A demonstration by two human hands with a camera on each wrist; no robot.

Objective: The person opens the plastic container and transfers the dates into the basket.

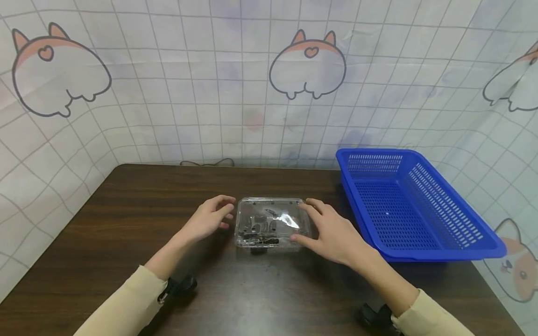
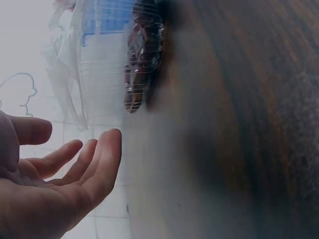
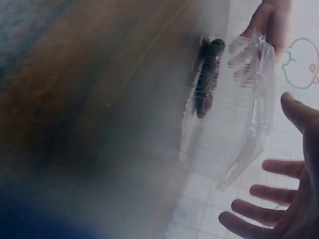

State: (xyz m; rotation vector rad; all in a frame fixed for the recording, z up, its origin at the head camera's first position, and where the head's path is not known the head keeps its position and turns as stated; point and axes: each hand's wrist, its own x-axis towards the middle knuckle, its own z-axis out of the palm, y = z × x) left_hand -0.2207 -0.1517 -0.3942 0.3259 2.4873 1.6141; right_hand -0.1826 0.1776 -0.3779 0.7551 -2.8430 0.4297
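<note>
A clear plastic clamshell box rests on the table with its lid down. Inside, along its front side, lies a dark, reddish-brown elongated thing; its kind cannot be told through the shiny plastic. My left hand hovers just off the box's left side, fingers loosely bent, palm turned toward it. At the other side, my right hand is spread by the right edge, and its thumb and index finger overlap that edge in the head view. In the right wrist view, a gap shows between these fingers and the box.
A blue perforated plastic basket stands at the right of the dark wooden table, close behind my right forearm. A patterned wall cloth hangs along the table's back edge, where a thin dark cord shows.
</note>
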